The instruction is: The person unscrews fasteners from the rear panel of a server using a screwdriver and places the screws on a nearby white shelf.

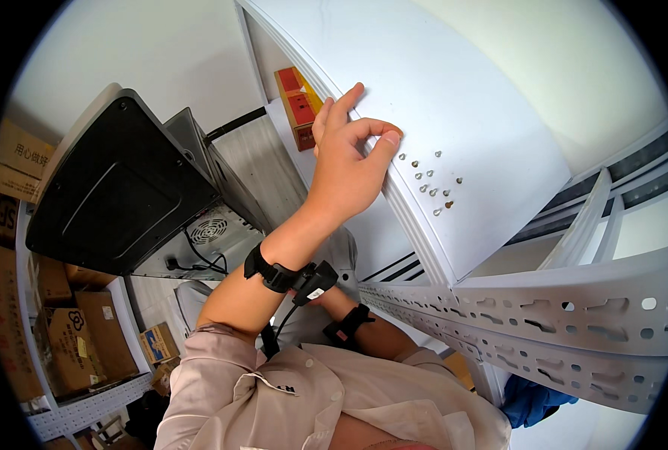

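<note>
Pinched together on the left grip [353, 169] are the thumb and forefinger, right by the edge of the white shelf [491, 105]; whether anything tiny is caught between the tips can't be told, tbh. The other fingers are held out loosely. Just beside it, a bunch of little metal screws [449, 204] is scattered on the shelf, mostly silvery, with a couple looking brassier. The right grip [323, 298] is mostly hidden behind the black wrist device [315, 281] on the left arm, so its state can't be made out. A small white label is stuck on that device, too tiny to be read.

As for writing: big dark characters are printed on the cardboard boxes [15, 176] stacked at the left, and a cloverish dark logo is carried by a carton [71, 349] lower down. Some print can be spotted on the red-and-yellow box [298, 109] past the left grip, plus dark lettering on the beige shirt [236, 409].
</note>
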A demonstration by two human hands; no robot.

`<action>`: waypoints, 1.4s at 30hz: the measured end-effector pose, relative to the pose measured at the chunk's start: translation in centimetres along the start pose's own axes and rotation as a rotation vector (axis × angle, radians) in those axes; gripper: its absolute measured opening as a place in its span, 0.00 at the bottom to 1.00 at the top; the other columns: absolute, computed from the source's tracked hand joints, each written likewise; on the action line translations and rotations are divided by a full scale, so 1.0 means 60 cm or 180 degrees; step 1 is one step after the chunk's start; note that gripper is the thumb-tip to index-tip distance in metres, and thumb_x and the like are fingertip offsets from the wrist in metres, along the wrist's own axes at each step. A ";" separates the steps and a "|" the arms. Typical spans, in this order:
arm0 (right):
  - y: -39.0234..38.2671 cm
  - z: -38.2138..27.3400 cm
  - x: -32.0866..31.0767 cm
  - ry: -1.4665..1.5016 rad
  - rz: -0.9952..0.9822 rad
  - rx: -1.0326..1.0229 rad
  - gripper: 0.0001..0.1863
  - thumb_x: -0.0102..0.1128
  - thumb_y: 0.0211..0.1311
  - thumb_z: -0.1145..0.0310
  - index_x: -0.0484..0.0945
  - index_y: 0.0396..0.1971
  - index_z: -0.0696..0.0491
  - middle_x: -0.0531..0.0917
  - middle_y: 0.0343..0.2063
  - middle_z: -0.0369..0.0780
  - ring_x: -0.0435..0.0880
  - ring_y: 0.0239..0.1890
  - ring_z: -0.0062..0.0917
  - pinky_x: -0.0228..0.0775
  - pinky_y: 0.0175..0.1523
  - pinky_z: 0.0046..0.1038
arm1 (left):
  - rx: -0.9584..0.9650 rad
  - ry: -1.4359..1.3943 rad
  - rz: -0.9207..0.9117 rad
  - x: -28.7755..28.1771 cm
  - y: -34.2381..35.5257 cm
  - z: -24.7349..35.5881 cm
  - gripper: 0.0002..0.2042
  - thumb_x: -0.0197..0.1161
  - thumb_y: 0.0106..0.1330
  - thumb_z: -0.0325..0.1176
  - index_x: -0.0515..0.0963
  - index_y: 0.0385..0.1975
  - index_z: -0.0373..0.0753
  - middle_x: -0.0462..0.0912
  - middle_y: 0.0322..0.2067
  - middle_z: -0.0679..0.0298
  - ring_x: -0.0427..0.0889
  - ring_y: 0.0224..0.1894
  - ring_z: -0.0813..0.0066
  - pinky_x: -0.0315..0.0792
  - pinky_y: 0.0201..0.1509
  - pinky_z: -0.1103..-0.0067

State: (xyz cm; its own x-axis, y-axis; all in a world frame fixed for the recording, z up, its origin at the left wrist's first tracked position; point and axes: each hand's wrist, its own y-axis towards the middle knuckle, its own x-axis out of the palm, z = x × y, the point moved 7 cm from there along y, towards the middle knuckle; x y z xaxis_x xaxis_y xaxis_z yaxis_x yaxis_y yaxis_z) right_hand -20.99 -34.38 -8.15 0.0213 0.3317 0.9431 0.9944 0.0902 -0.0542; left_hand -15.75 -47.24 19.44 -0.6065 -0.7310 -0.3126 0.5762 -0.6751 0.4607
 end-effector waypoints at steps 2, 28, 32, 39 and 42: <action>-0.002 -0.002 0.004 0.0043 -0.0043 0.0008 0.15 0.62 0.60 0.67 0.75 0.48 0.47 0.80 0.38 0.30 0.77 0.40 0.16 0.71 0.43 0.24 | 0.0011 -0.0049 -0.0025 0.001 -0.001 -0.001 0.07 0.63 0.61 0.37 0.85 0.34 0.44 0.61 0.67 0.54 0.47 0.71 0.49 0.47 0.71 0.58; 0.075 0.068 -0.070 -0.1302 0.0657 0.0078 0.26 0.56 0.65 0.70 0.64 0.63 0.49 0.78 0.43 0.36 0.73 0.34 0.16 0.66 0.39 0.22 | -0.0501 0.1846 -0.3242 -0.318 -0.241 -0.114 0.15 0.65 0.59 0.33 0.78 0.44 0.35 0.80 0.43 0.57 0.80 0.43 0.61 0.74 0.46 0.73; 0.097 0.080 -0.068 -0.1028 0.0860 0.0016 0.21 0.55 0.67 0.69 0.67 0.59 0.49 0.78 0.40 0.35 0.72 0.32 0.16 0.65 0.37 0.21 | -0.1706 0.1780 -0.3138 -0.365 -0.349 -0.247 0.20 0.64 0.59 0.42 0.77 0.48 0.37 0.82 0.44 0.55 0.81 0.47 0.60 0.74 0.50 0.71; 0.101 0.082 -0.052 -0.1166 0.0914 -0.0316 0.17 0.56 0.67 0.64 0.72 0.53 0.50 0.78 0.37 0.33 0.72 0.34 0.14 0.64 0.35 0.20 | -0.2547 -0.0237 -0.0380 -0.331 -0.381 -0.421 0.22 0.61 0.67 0.42 0.72 0.56 0.36 0.81 0.41 0.63 0.80 0.42 0.76 0.72 0.43 0.78; 0.102 0.083 -0.044 -0.1291 0.0905 -0.0365 0.18 0.56 0.67 0.64 0.71 0.54 0.50 0.78 0.36 0.33 0.71 0.34 0.14 0.62 0.34 0.21 | -0.2575 -0.0494 -0.0030 -0.294 -0.368 -0.440 0.24 0.63 0.65 0.37 0.70 0.59 0.34 0.81 0.44 0.56 0.80 0.41 0.74 0.73 0.48 0.78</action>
State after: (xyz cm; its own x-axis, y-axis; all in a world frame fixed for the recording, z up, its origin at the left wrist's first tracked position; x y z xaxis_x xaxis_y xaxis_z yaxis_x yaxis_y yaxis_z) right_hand -15.47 -30.01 -12.60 0.2735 0.6682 0.6919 0.9606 -0.1526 -0.2323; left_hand -3.28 -22.06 -7.13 -0.6479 -0.7430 -0.1678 0.7514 -0.5872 -0.3009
